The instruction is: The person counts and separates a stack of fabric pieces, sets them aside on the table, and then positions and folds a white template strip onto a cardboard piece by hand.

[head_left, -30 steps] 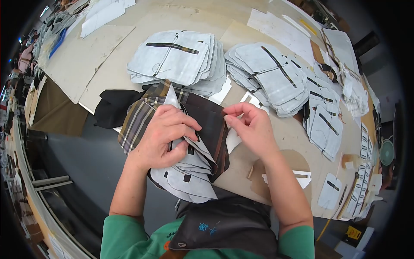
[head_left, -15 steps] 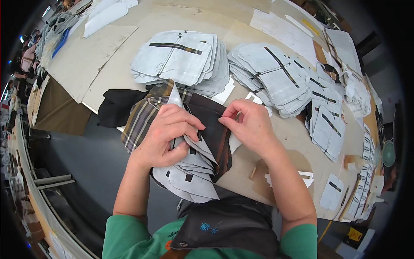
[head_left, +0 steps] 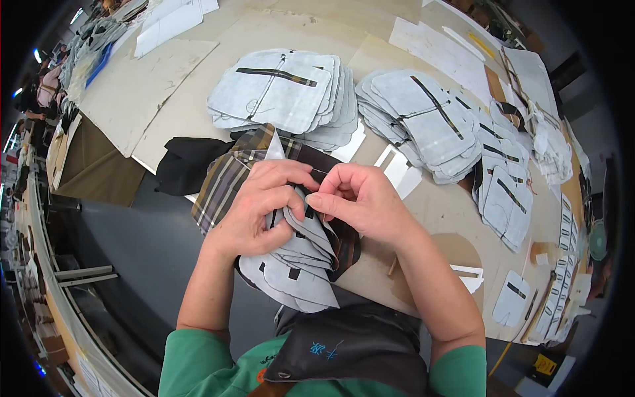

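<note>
My left hand grips a bundle of layered pale grey fabric pieces with small dark slots, its fingers curled over the upper edges. Plaid fabric spreads from beneath that hand to the left, next to a black cloth. Close against the left fingertips, my right hand has its thumb and index finger pinched at the bundle's upper edge. What lies between those fingertips is too small to make out. Dark striped fabric shows below the right hand.
Stacked pale pieces with dark strips lie beyond my hands, with another stack to the right. A white slotted template is near my right hand. Pale paper lies at the back, and a single slotted piece near the right edge.
My right hand has moved left from the dark fabric to the left fingertips, and its fingers have curled more. My left hand keeps its grip on the bundle.
</note>
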Demonstrator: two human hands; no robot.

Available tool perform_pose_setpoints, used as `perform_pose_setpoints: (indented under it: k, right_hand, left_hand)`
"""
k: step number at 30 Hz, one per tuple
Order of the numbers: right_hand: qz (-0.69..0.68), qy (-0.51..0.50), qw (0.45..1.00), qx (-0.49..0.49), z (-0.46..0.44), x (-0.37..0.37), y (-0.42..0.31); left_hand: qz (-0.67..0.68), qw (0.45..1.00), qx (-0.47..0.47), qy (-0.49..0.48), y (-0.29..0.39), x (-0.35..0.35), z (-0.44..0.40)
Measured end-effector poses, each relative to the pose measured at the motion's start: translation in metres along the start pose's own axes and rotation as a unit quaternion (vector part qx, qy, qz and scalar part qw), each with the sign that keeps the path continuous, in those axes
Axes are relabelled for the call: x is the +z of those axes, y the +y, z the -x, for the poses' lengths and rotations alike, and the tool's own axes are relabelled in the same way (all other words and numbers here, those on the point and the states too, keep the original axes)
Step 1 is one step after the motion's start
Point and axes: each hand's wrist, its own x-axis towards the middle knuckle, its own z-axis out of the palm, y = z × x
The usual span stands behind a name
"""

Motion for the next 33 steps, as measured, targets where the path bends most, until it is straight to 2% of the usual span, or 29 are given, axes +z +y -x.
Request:
perform_pose_setpoints:
  k: [5, 7, 8, 10, 15, 17, 20, 21, 22, 24, 26, 28, 30, 31, 33]
  right_hand:
    - [-0.055, -0.003, 0.998, 0.044, 0.004, -0.005, -0.006]
    - [-0.016, 0.116, 0.992, 0.041, 0.009, -0.019, -0.001]
    - [-0.013, 0.116, 0.992, 0.041, 0.011, -0.024, -0.001]
    - [0.084, 0.158, 0.979, 0.1, 0.018, -0.032, 0.003]
    - [0.108, 0.126, 0.975, 0.145, 0.016, -0.027, 0.015]
    - [0.159, 0.139, 0.975, 0.064, 0.01, -0.024, 0.022]
    - [0.168, 0.099, 0.98, 0.038, 0.01, -0.009, 0.005]
    - [0.14, 0.094, 0.984, 0.052, 0.01, -0.001, -0.002]
    - [0.129, 0.083, 0.988, 0.024, 0.01, 0.004, -0.001]
    - [0.079, 0.063, 0.995, 0.008, 0.007, 0.009, -0.001]
    - [0.047, 0.038, 0.998, 0.02, 0.008, 0.003, -0.006]
    - [0.017, 0.008, 0.999, 0.035, 0.009, -0.007, -0.008]
    - [0.088, 0.129, 0.987, 0.04, 0.012, -0.024, -0.004]
    - [0.187, 0.145, 0.971, 0.034, 0.013, -0.035, 0.0]
    - [0.238, 0.142, 0.959, 0.052, 0.015, -0.039, 0.006]
  left_hand:
    - [0.012, 1.0, 0.007, -0.001, -0.002, 0.0, 0.001]
    - [0.013, 1.0, 0.009, 0.003, -0.002, 0.0, 0.0]
    - [0.013, 1.0, 0.008, -0.001, -0.002, -0.001, -0.001]
    - [0.015, 1.0, 0.006, -0.005, -0.002, -0.001, -0.001]
    - [0.036, 0.999, -0.007, 0.013, -0.001, 0.001, -0.001]
    - [0.035, 0.999, -0.023, 0.013, 0.001, 0.0, 0.0]
    - [0.04, 0.997, -0.057, 0.035, 0.011, 0.005, -0.002]
    - [0.042, 0.995, -0.076, 0.058, 0.014, 0.006, -0.004]
    - [0.043, 0.995, -0.075, 0.057, 0.013, 0.005, -0.004]
    - [-0.059, 0.998, -0.017, 0.005, 0.009, 0.002, -0.007]
    - [-0.048, 0.998, -0.025, 0.017, 0.005, 0.004, -0.007]
    - [-0.038, 0.998, -0.016, -0.036, 0.0, 0.0, -0.003]
    - [-0.026, 0.999, -0.018, -0.022, 0.001, 0.001, -0.003]
    - [-0.014, 1.0, -0.015, -0.012, 0.001, 0.001, -0.004]
    - [-0.007, 1.0, -0.009, -0.015, -0.001, 0.0, -0.003]
